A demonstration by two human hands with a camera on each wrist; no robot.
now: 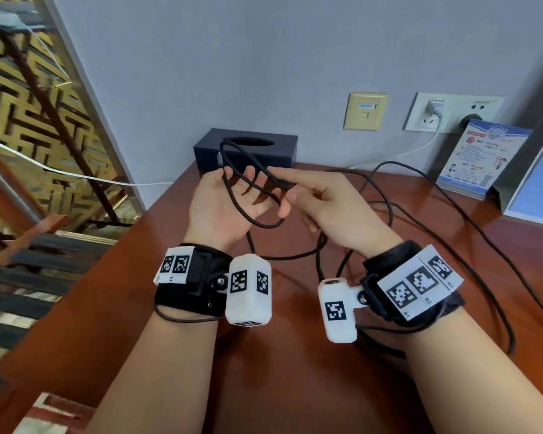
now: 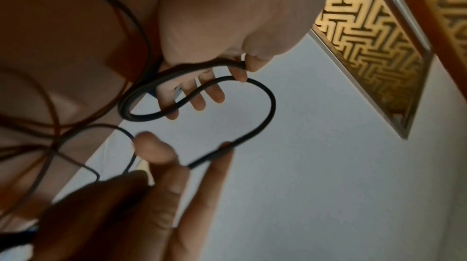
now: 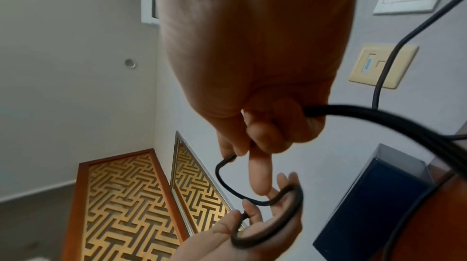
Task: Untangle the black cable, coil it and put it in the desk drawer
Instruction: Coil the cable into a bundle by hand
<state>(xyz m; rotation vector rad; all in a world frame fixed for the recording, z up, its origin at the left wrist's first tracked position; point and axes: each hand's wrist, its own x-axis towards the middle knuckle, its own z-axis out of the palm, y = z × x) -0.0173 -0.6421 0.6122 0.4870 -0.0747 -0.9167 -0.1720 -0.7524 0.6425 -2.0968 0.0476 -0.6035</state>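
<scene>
black cable [image 1: 265, 225]: held up in loops between both hands above the tabletop; the rest trails in loose curves over the wood toward the right
left hand [image 1: 229, 198]: palm up, fingers spread; thumb and forefinger pinch the cable near its plug end, and a loop hangs across the palm
right hand [image 1: 318, 198]: thumb and forefinger pinch a strand of the cable just beside the left fingertips; the other fingers curl round a further strand
tabletop [image 1: 295, 386]: reddish-brown wood, set against a grey wall
tissue box [image 1: 245, 150]: dark, at the back edge by the wall, behind the hands
wall sockets [image 1: 452, 112]: 1 white plate with a white charger plugged in; 1 beige plate beside it
leaflet stand [image 1: 483, 158]: upright at the right rear
</scene>
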